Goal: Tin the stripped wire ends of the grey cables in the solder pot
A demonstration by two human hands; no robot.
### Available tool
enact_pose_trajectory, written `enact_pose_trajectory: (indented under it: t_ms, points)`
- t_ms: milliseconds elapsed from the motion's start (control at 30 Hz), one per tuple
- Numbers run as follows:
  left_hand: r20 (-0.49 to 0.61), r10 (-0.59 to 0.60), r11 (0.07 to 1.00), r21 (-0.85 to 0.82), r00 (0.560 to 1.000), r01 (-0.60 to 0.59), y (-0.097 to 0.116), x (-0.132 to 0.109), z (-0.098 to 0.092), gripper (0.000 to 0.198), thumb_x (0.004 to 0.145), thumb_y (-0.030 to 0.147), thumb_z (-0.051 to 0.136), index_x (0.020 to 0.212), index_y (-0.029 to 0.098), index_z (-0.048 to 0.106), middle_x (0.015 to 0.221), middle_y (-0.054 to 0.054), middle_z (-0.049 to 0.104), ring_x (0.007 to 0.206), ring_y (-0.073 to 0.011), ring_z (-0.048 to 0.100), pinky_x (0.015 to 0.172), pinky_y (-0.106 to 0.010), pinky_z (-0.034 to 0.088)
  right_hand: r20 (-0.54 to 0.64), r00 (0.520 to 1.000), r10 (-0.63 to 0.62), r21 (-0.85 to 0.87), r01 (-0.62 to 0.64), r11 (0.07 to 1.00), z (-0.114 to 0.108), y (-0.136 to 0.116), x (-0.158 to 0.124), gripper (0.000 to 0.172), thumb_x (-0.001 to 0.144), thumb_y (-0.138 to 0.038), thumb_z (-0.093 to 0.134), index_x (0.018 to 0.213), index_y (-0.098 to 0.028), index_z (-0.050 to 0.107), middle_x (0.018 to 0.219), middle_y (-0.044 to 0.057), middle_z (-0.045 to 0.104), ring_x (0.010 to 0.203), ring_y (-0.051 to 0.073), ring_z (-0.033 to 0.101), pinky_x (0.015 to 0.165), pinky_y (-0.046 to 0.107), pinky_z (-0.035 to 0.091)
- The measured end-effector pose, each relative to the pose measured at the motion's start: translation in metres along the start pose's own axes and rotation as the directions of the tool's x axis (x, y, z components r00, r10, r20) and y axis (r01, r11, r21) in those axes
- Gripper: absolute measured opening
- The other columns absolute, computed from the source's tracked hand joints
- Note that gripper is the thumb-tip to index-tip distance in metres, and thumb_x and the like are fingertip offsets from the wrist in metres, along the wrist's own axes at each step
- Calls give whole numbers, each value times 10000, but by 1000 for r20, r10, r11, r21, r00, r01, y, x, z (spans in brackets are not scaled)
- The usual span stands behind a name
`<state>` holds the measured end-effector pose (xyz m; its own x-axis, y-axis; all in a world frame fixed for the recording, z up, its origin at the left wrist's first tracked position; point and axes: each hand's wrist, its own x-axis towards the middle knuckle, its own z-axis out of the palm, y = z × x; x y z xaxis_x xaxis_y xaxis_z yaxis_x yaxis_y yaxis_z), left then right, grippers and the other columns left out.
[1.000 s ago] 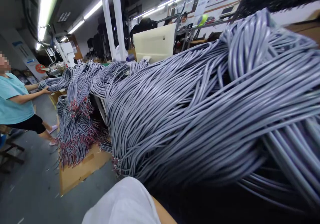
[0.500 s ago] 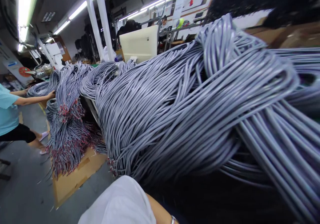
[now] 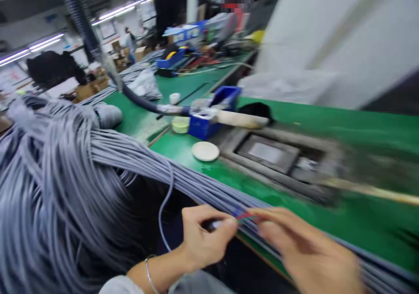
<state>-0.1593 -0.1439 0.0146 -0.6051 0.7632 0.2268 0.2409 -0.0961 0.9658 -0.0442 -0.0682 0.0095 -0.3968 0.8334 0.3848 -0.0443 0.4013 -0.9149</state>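
Note:
A huge bundle of grey cables fills the left and runs rightward along the front edge of the green workbench. My left hand is closed in a pinch on the end of one grey cable, which loops down from the bundle. Small red and blue wire tips stick out between my hands. My right hand is blurred by motion, fingers reaching to those tips. A bracelet sits on my left wrist.
On the bench are a sunken grey metal fixture, a white round lid, a blue bin and a black corrugated hose. Further back lie tools, boxes and more cables. A person stands far off.
The view swung right from the cable heap and the aisle to the green workbench. Both my hands have come into view, the left now pinching a single cable end.

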Motion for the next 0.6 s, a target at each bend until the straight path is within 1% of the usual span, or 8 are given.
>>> enact_pose_trajectory:
  t_ms: [33, 67, 133, 200, 333, 433, 500, 600]
  points:
    - [14, 16, 1000, 2, 1000, -16, 0, 1, 1, 336, 797, 375, 613, 632, 117, 750, 508, -82, 639, 450, -115, 499, 445, -222, 385, -1, 1000, -26, 12, 26, 1000, 2, 1, 0, 261, 813, -469, 697, 734, -222, 671, 739, 53, 646, 617, 171, 618, 533, 243, 542]
    - [34, 35, 999, -3, 999, -35, 1, 2, 1, 301, 792, 337, 619, 631, 118, 748, 522, -82, 647, 467, -119, 517, 467, -221, 401, 14, 999, -41, 28, 41, 999, 4, 1, 1, 218, 808, -424, 710, 726, -225, 674, 729, 49, 651, 617, 172, 625, 534, 233, 543]
    - [70, 51, 999, -22, 996, -50, 1, 3, 3, 254, 782, 281, 623, 625, 120, 741, 540, -80, 657, 486, -123, 539, 492, -218, 421, -29, 996, -82, 77, 84, 993, 10, 0, 3, 129, 842, -311, 676, 741, -231, 674, 701, 20, 646, 603, 150, 622, 521, 201, 528]
    - [81, 32, 999, -32, 996, -29, 0, 3, 5, 225, 767, 254, 631, 617, 124, 738, 534, -72, 655, 484, -121, 540, 494, -213, 425, -98, 990, -105, 77, 113, 991, 14, -3, 2, 138, 862, -229, 634, 725, -230, 653, 658, -11, 622, 567, 122, 594, 492, 174, 494]
    - [35, -84, 991, -102, 996, 87, -4, 4, 13, 145, 712, 254, 692, 640, 145, 757, 556, -63, 676, 488, -122, 554, 494, -211, 453, -235, 959, -157, -100, 137, 985, 19, -6, -4, 192, 861, -167, 620, 675, -206, 594, 612, -32, 577, 524, 90, 537, 480, 165, 440]
    - [24, -183, 966, -182, 983, 185, -5, 5, 18, 129, 665, 282, 737, 649, 158, 765, 520, -40, 654, 425, -97, 489, 447, -211, 428, -310, 920, -238, -212, 177, 961, 22, -5, -7, 166, 864, -125, 613, 717, -197, 588, 638, -28, 578, 540, 81, 536, 494, 162, 434]
    - [29, -230, 950, -210, 973, 231, -4, 6, 21, 151, 653, 306, 747, 650, 156, 767, 489, -26, 625, 391, -78, 423, 417, -211, 394, -338, 903, -265, -245, 188, 951, 23, -4, -8, 149, 863, -100, 609, 751, -197, 593, 661, -25, 585, 561, 81, 544, 509, 161, 440]
    - [37, -267, 936, -229, 963, 268, -3, 8, 23, 174, 637, 325, 761, 641, 151, 761, 474, -17, 600, 394, -70, 393, 419, -213, 379, -354, 896, -267, -250, 184, 950, 23, -3, -9, 136, 859, -84, 609, 789, -200, 609, 686, -19, 594, 580, 85, 555, 524, 167, 452]
